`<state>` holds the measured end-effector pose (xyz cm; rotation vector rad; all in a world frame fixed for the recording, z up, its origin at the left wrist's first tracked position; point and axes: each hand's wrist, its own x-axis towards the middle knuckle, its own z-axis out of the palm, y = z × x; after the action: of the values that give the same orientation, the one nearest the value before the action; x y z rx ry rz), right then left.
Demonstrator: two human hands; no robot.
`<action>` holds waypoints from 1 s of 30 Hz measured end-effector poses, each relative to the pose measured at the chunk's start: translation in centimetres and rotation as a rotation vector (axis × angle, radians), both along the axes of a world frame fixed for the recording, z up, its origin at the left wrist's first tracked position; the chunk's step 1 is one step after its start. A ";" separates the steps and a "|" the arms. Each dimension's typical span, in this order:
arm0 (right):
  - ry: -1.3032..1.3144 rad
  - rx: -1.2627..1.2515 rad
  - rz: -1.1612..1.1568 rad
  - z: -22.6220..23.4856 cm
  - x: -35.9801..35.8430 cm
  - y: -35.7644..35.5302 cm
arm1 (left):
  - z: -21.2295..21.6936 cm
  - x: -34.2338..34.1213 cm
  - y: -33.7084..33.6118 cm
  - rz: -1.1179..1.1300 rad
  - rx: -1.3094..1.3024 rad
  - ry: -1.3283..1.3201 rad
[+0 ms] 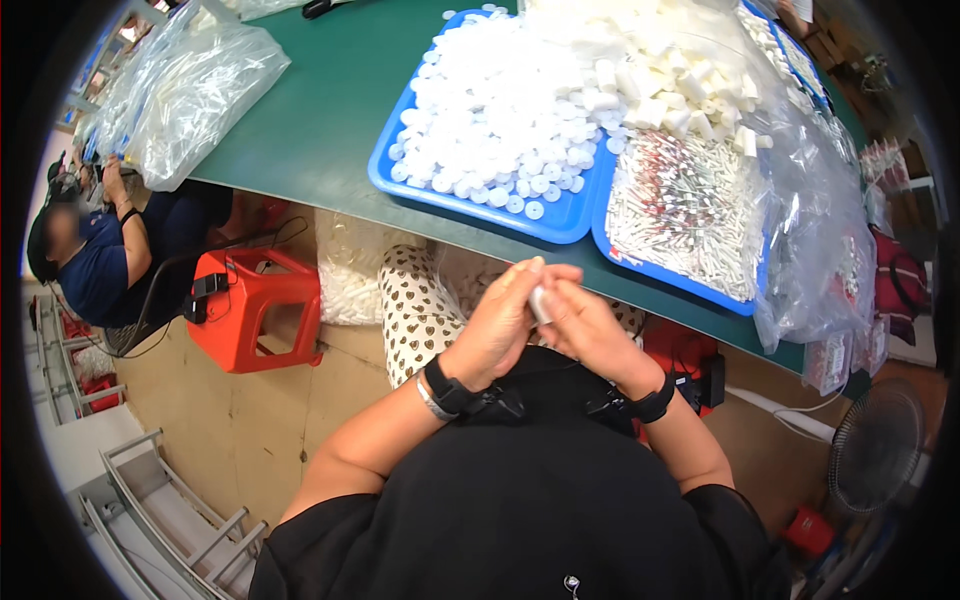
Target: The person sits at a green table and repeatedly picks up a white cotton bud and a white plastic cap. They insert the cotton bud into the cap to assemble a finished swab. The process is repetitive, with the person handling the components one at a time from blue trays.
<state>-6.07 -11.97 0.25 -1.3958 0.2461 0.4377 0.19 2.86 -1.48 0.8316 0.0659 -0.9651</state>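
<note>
My left hand (497, 322) and my right hand (588, 330) meet in front of my chest, just below the table's near edge. Both close around one small white plastic part (539, 303), mostly hidden by the fingers. Each wrist wears a black band. Straight ahead on the green table (320, 110) a blue tray (470, 205) holds a heap of small white round caps (500, 120). To its right a second blue tray (672, 277) carries thin white tubes with red marks (685, 205) and white cylindrical pieces (665, 70).
Clear plastic bags (185, 85) of parts lie at the table's far left, another bag (825, 250) at the right. An orange stool (255, 305) stands under the table. Another person (100, 255) sits to the left. A fan (880, 445) and metal racks (160, 510) stand on the floor.
</note>
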 end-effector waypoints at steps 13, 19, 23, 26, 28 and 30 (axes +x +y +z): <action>-0.631 -1.548 -0.286 2.8 0.3 -11.4 | -4.5 3.0 4.4 -0.144 0.547 -0.540; -0.723 -1.694 -0.171 1.8 1.3 -12.1 | 0.9 3.9 2.8 -0.222 0.450 -0.783; -0.766 -1.702 -0.123 1.8 1.4 -12.4 | 1.3 6.7 0.3 0.109 0.722 -1.523; -0.797 -1.660 -0.088 1.7 1.2 -12.7 | 1.1 7.7 -1.6 0.236 0.939 -1.729; -0.845 -1.597 -0.101 2.0 1.4 -12.4 | 0.7 8.5 -2.4 0.183 1.005 -1.774; -0.778 -1.613 -0.095 2.0 1.0 -12.4 | 0.7 9.1 -3.0 0.101 1.079 -1.792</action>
<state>-5.09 -24.32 2.22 -2.9596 -0.0407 -0.6060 9.33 -0.16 -0.77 2.3851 -0.9770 0.2958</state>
